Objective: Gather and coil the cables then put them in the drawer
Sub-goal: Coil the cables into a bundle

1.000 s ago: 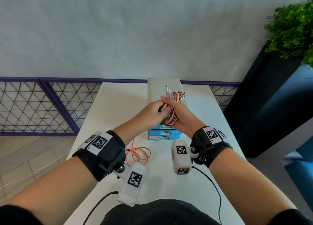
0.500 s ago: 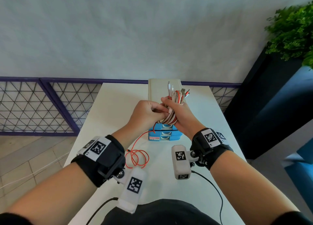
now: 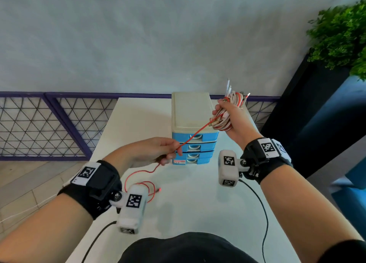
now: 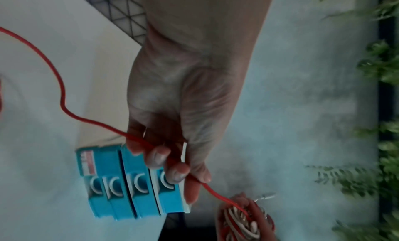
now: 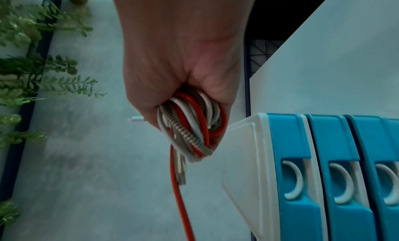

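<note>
My right hand (image 3: 227,114) (image 5: 183,98) grips a coiled bundle of white, red and braided cables (image 3: 230,108) (image 5: 192,125) (image 4: 244,222), raised to the right of the drawer unit's top. A red cable (image 3: 195,134) (image 4: 64,104) (image 5: 181,202) runs taut from the bundle down to my left hand (image 3: 158,152) (image 4: 172,142), which pinches it in front of the drawers. Its loose end lies looped on the white table (image 3: 142,183). The small drawer unit (image 3: 193,128) (image 4: 129,185) (image 5: 313,176) has blue drawers, all closed.
The white table (image 3: 198,203) is narrow, with a purple mesh fence (image 3: 49,124) to the left and behind. A dark planter with a green plant (image 3: 340,37) stands at the right. Black wrist-camera cables (image 3: 263,213) trail over the table's near part.
My hands have parted: the right rose up and right with the bundle, the left dropped toward me sliding along the red cable, which now stretches taut between them.
</note>
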